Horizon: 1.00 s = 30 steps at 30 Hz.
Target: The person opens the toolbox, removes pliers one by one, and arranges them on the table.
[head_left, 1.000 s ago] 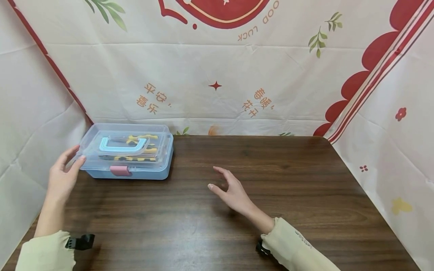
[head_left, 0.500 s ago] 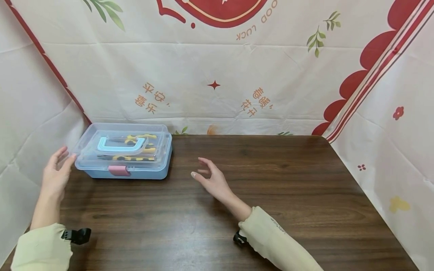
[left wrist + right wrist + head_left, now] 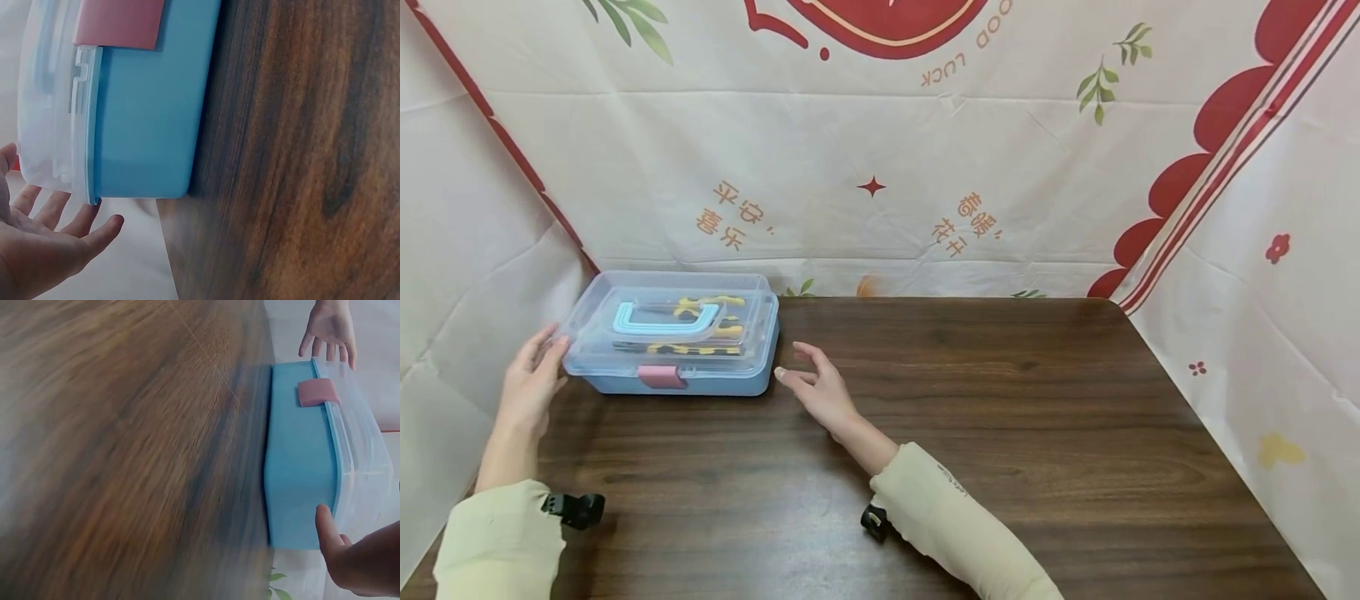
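Note:
A light-blue plastic storage box (image 3: pixel 707 385) with a clear lid (image 3: pixel 625 354) sits at the back left of the table. Its pink latch (image 3: pixel 661 377) faces front, and a pale blue handle (image 3: pixel 666 328) lies on top. Yellow-and-black items show through the lid. My left hand (image 3: pixel 527 387) is at the box's left end, its spread fingers (image 3: pixel 103 236) right at the lid's rim in the left wrist view. Beyond the right end, my right hand (image 3: pixel 822 393) has its thumb and fingers apart and holds nothing; in the right wrist view its thumb (image 3: pixel 326 528) overlaps the box's side.
Dark wood table (image 3: pixel 1037 433) extends to the right and front. A white printed cloth (image 3: pixel 820 142) hangs behind the box, and more cloth (image 3: pixel 445 250) hangs close on the left. Black wrist cameras are strapped at both sleeves (image 3: pixel 940 517).
My right hand has moved left across the table to near the box's right end. The left hand drew slightly away from the box's left end, then came back to it. The box stays put.

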{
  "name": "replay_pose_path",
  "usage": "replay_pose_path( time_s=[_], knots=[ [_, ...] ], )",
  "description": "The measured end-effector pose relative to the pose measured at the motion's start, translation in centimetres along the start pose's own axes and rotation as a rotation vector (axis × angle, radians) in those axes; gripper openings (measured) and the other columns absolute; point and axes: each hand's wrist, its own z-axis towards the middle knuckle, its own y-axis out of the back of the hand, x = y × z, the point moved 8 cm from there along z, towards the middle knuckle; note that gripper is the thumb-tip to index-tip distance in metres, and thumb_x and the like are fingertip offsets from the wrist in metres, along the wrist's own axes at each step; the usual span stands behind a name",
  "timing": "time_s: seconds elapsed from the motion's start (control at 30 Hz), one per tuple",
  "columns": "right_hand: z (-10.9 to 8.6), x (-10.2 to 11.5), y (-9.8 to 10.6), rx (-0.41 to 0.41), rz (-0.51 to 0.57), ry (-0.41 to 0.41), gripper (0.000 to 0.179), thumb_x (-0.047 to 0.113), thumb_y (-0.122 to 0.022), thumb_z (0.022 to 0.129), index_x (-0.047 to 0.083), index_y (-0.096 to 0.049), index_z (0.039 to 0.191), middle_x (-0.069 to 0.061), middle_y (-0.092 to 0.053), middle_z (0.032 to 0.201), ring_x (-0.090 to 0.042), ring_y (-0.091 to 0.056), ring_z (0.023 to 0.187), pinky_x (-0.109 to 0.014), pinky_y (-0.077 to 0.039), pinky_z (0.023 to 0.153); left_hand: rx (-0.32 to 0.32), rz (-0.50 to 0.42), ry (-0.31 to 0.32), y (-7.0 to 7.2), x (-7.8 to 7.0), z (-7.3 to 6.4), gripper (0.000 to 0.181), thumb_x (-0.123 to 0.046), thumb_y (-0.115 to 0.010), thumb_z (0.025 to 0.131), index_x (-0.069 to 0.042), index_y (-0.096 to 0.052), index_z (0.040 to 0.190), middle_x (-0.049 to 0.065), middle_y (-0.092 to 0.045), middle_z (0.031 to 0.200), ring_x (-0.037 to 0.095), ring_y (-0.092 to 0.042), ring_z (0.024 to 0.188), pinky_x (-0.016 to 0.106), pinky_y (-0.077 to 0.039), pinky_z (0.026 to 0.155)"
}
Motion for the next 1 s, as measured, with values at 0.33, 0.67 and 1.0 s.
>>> replay_pose_path(
  time_s=[0.33, 0.67, 1.0],
  knots=[
    [0.8, -0.6, -2.8, 0.035, 0.074, -0.011, 0.050, 0.027, -0.062, 0.083, 0.016, -0.044, 0.129, -0.010, -0.042, 0.126, -0.019, -0.052, 0.102, -0.030, -0.047, 0.074, 0.007, -0.061, 0.015, 0.4, 0.8, 0.4, 0.052, -0.030, -0.061, 0.083, -0.029, -0.042, 0.132, -0.001, -0.034, 0.136, 0.000, -0.051, 0.089, 0.009, -0.042, 0.060],
    [0.4, -0.4, -3.9, 0.093, 0.018, -0.003, 0.049, 0.032, -0.061, 0.083, 0.026, -0.045, 0.129, 0.002, -0.040, 0.129, -0.017, -0.049, 0.106, -0.028, -0.045, 0.076, -0.012, -0.046, 0.003, 0.7, 0.9, 0.8, 0.051, -0.029, -0.062, 0.083, -0.030, -0.044, 0.130, -0.003, -0.039, 0.131, -0.001, -0.049, 0.094, 0.009, -0.042, 0.061],
    [0.0, -0.1, -3.9, 0.103, 0.002, -0.006, 0.050, 0.031, -0.061, 0.083, 0.028, -0.044, 0.129, 0.001, -0.035, 0.131, -0.022, -0.047, 0.109, -0.027, -0.046, 0.075, 0.004, 0.063, 0.011, -1.0, -1.5, -1.4, 0.051, -0.032, -0.058, 0.085, -0.033, -0.040, 0.132, -0.006, -0.037, 0.134, -0.003, -0.047, 0.097, 0.010, -0.040, 0.064]
  ],
)
